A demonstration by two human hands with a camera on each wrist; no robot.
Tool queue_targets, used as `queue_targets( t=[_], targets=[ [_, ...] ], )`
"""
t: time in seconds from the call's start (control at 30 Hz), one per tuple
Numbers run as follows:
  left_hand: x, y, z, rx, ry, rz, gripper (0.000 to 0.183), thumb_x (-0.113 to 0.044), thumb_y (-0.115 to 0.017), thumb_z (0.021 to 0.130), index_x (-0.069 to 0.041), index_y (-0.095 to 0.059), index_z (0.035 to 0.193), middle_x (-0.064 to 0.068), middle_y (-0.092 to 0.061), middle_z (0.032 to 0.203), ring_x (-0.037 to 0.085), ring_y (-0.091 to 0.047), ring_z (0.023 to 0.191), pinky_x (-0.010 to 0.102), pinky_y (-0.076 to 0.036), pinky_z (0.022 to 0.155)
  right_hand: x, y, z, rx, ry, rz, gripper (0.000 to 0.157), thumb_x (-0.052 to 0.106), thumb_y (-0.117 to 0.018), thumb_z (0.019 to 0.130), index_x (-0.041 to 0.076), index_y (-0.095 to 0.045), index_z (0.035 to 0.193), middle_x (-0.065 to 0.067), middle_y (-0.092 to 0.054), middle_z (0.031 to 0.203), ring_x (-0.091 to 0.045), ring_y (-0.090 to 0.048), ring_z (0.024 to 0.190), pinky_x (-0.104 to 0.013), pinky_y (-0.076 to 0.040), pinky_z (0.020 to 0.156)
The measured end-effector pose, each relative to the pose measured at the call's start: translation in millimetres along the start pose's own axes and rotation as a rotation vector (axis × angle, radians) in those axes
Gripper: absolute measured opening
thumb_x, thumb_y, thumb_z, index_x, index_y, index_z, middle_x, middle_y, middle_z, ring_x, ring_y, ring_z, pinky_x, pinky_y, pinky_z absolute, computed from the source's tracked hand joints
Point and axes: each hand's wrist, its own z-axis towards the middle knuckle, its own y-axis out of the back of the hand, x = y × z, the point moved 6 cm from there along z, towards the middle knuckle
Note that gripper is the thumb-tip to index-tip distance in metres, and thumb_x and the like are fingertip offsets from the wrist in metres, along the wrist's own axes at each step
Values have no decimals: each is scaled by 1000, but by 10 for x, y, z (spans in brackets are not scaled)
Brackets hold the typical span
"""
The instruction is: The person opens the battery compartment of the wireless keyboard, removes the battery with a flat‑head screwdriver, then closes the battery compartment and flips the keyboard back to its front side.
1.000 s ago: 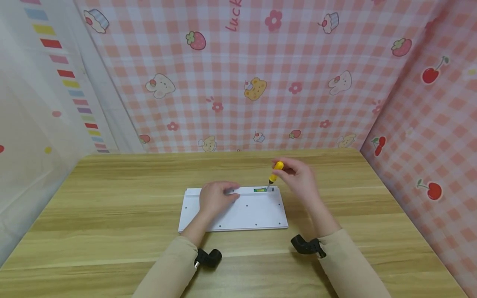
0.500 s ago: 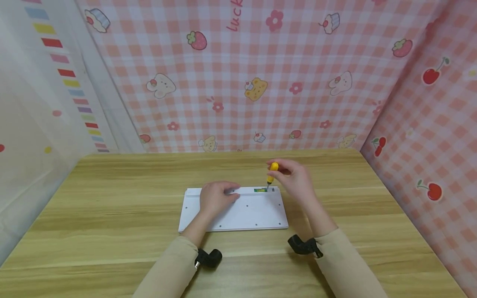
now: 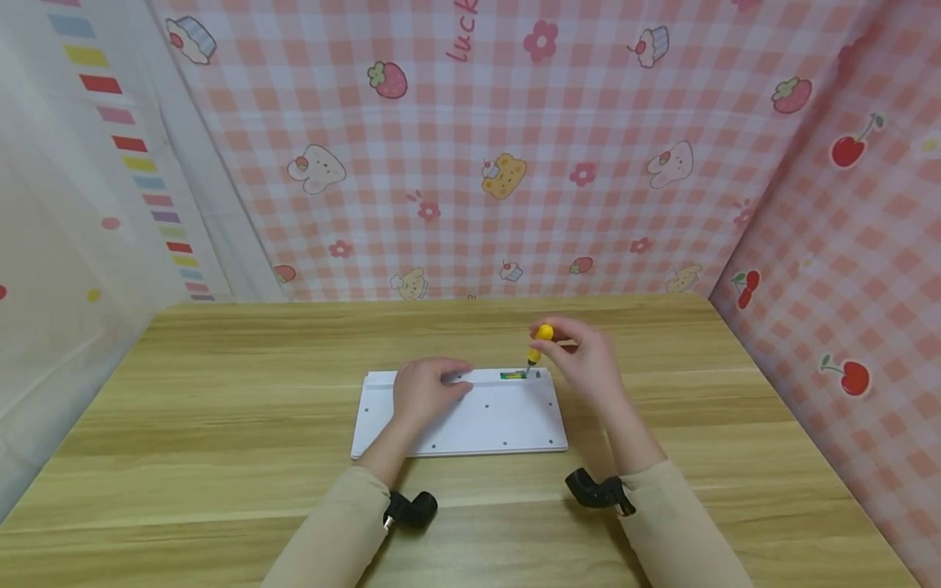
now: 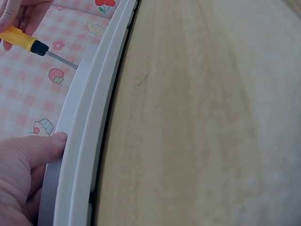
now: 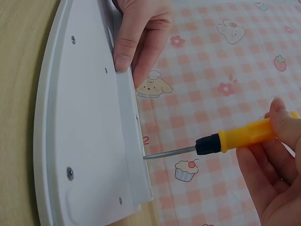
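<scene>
"White plastic first: what does the left hand (image 3: 426, 394) do there?"

"Its thumb and fingers pinch the raised far ridge (image 3: 485, 376) of the keyboard (image 3: 470, 426), left of the middle. The keyboard lies underside up, about midway between the tabletop (image 3: 220, 392)'s left and right edges, set in from the far edge."

"And farther right?"

"What looks like a green battery (image 3: 510, 376) sits in a slot near the keyboard's far right corner. The screwdriver (image 5: 208, 144) slants down to the battery's right end; I can't tell whether its tip touches it."

"How is the right hand (image 3: 590, 359) set?"

"Thumb and fingers close round the yellow handle (image 5: 244, 135)."

"Any advice?"

"If this is prying, I'd seat the tip under the battery's end and lever gently, in small movements. A firm left pinch should stop the keyboard sliding toward the tabletop's far edge, with those fingers well clear of the tip."
</scene>
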Motion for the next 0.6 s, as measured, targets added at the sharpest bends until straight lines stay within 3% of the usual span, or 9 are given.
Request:
queue_targets(
  t=[0.27,0.5,0.6],
  targets=[
    [12,-5,-1,6,2,-4,24,-24,-82,82,-22,-78,105,-3,-74,110,19,-67,107,44,-39,103,-94,52,-63,-42,-64,64,16,15,-70,93,8,-73,108,-7,-72,106,-22,-63,94,-42,-57,84],
    [3,4,-4,3,-7,4,24,-25,-82,82,-22,-78,105,-3,-74,110,19,-67,107,44,-41,101,-172,103,-98,-70,-79,72,13,13,-70,94,8,-73,105,-6,-72,102,-18,-62,89,-26,-56,74],
    [-6,13,-6,3,-9,2,24,-24,-82,82,-22,-78,105,-3,-74,110,20,-67,107,44,-41,101,-248,127,-108,-75,-109,127,14,13,-68,95,6,-71,106,-8,-71,104,-16,-62,87,-24,-56,73]
  ],
)
